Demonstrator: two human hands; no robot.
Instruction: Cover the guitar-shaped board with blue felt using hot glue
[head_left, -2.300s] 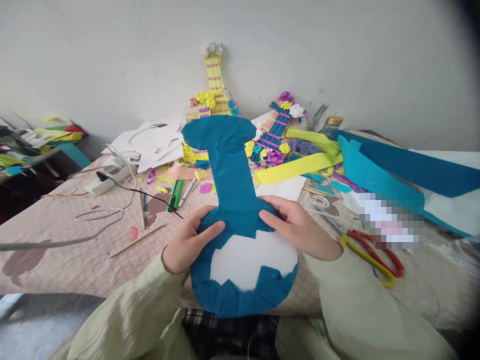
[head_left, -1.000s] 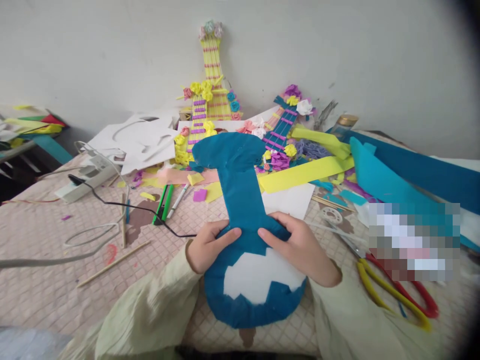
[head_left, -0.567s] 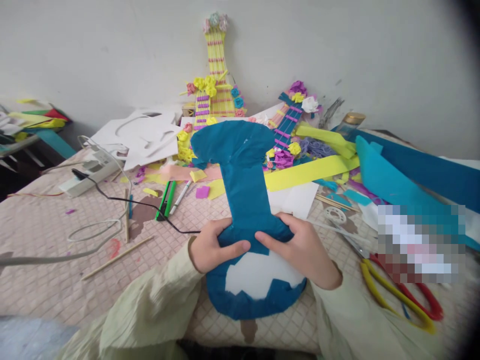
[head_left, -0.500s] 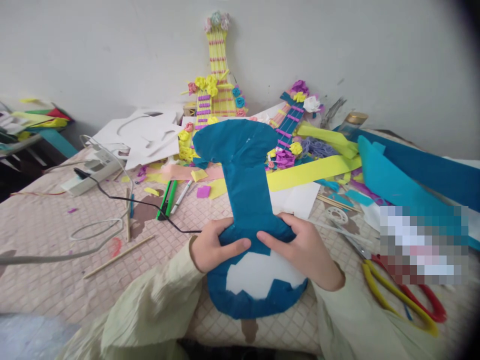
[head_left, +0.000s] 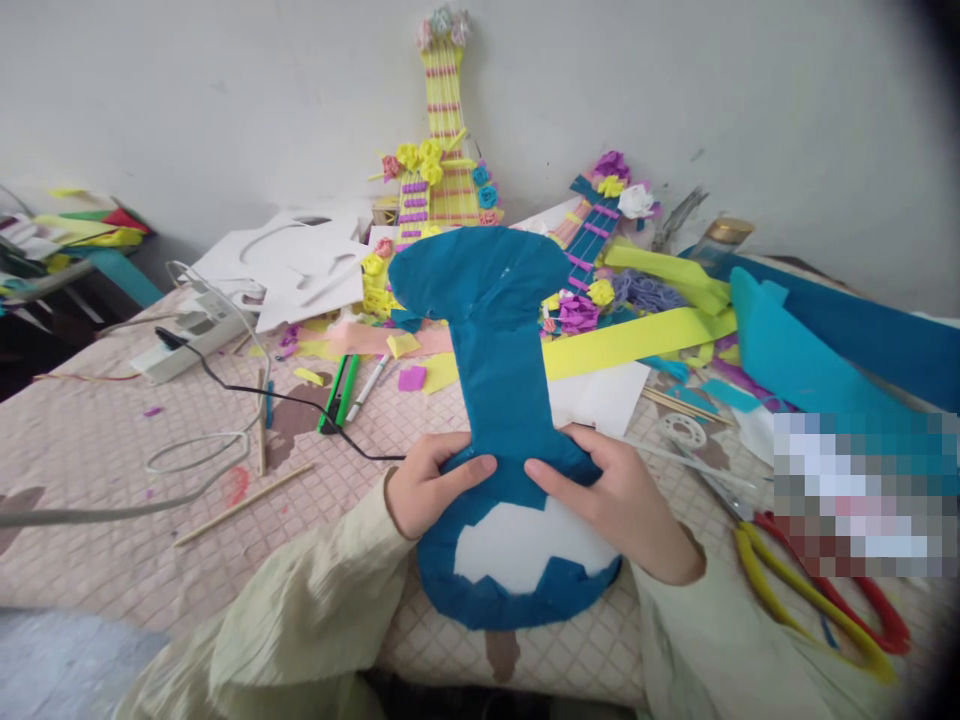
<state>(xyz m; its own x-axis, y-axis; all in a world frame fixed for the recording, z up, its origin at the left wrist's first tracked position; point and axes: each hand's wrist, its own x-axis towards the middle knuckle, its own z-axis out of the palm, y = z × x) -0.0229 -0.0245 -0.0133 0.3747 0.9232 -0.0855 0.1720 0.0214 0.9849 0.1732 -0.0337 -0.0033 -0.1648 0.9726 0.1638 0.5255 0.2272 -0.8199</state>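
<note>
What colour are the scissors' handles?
One handle is yellow, the other red; the head view shows both, the red one partly blurred out.

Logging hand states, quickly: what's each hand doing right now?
Left hand: closed on the blue guitar-shaped piece, thumb on top.
Right hand: closed on the same piece's other side, thumb on top.

There are two hands (head_left: 435, 485) (head_left: 626, 500), one blue cutout (head_left: 504, 385), one jar (head_left: 726, 236)
</note>
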